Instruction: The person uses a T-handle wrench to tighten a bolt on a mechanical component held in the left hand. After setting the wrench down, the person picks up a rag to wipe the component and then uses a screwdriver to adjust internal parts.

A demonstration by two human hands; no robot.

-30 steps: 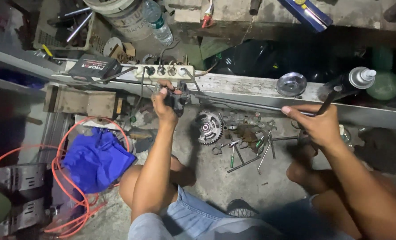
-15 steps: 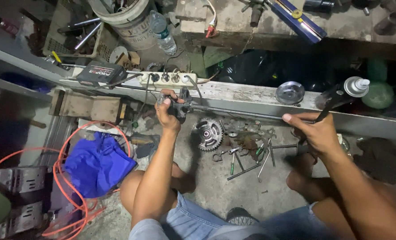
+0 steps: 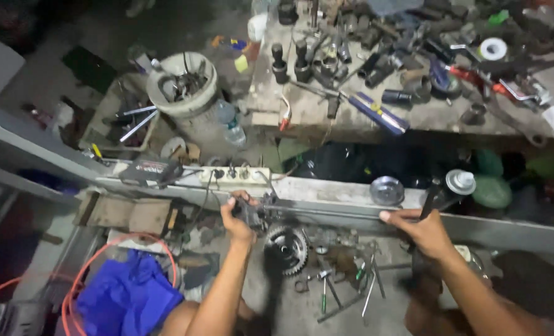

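The long rod (image 3: pixel 345 213) lies along the grey metal beam (image 3: pixel 327 193), stretched between my two hands, and it has kept that line over the last second; what has changed is mostly my view, which has tipped up so the cluttered workbench (image 3: pixel 414 118) with its sockets and tools now fills the top of the picture. My left hand (image 3: pixel 236 218) is still curled tight around the dark fitting (image 3: pixel 255 211) at the rod's left end, just below the white power strip (image 3: pixel 236 177). My right hand (image 3: pixel 423 230) has its fingers wrapped over the rod's right end and a dark handle (image 3: pixel 431 198) rising beside the spray can (image 3: pixel 459 183). The sprocket (image 3: pixel 285 247) sits on the floor between my arms, untouched. Since neither grip has shifted, I judge the work on this rod is still mid-step.
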